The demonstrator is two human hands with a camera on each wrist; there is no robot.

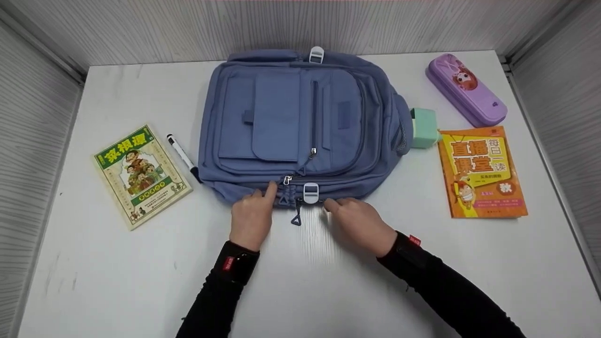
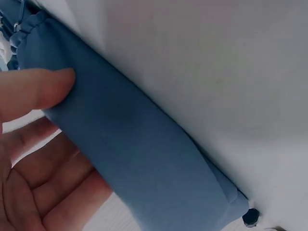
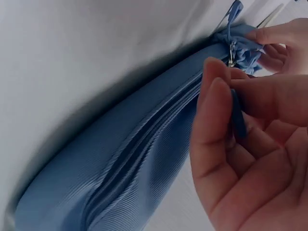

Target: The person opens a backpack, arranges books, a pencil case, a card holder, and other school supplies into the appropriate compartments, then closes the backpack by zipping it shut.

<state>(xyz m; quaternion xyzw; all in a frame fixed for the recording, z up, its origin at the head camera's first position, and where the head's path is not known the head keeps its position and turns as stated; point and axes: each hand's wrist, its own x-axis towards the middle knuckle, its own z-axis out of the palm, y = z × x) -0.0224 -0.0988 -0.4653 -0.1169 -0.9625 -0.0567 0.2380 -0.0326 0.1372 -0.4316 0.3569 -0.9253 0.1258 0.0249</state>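
A blue backpack (image 1: 277,112) lies on its back on the white table, its top end toward the right. At its near side, my left hand (image 1: 251,218) grips the fabric, with the thumb on the outer face and the other fingers behind, as the left wrist view shows. My right hand (image 1: 361,225) is a little farther right along the same edge. Between its thumb and fingers it pinches a blue zipper pull (image 3: 238,113), partly hidden by the fingers. Another zipper pull (image 1: 296,219) hangs between the hands, beside a white buckle (image 1: 310,193).
Left of the backpack lie a green-and-cream book (image 1: 141,176) and a black-and-white marker (image 1: 182,152). To the right are a purple pencil case (image 1: 467,89) and an orange book (image 1: 483,173). A mint-green object (image 1: 424,127) sticks out at the backpack's right end.
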